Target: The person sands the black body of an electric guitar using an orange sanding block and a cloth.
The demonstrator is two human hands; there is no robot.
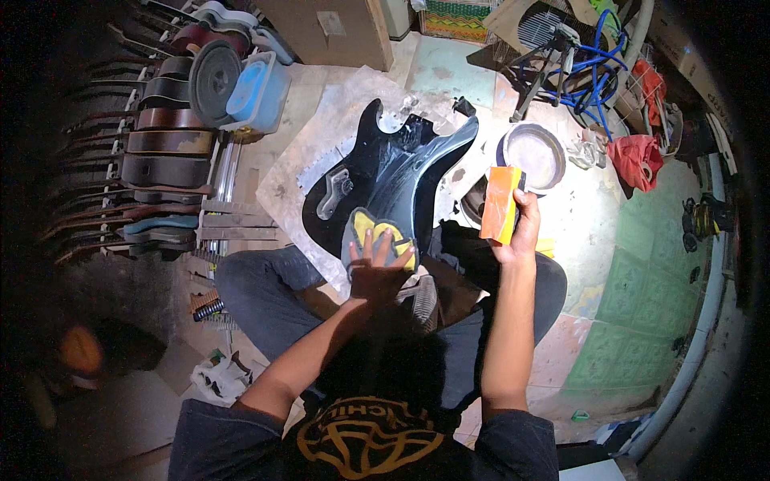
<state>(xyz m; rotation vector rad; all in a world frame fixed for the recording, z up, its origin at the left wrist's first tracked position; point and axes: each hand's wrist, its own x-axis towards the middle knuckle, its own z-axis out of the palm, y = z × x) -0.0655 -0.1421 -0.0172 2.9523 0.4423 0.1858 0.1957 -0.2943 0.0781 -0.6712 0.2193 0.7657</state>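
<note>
Pressing a grey-and-yellow cloth (361, 220) onto the near end of a black guitar body (385, 176): left hand (377, 268), fingers spread. Right hand (524, 228) grips an orange-and-yellow block (501, 204), apart from the body; fingers closed about it, partly hidden. Guitar body lies flat on a pale sheet (289, 188), whitish streaks across its surface. Round basin (533, 154) beyond the block. Row of guitars (167, 170) at far left.
</note>
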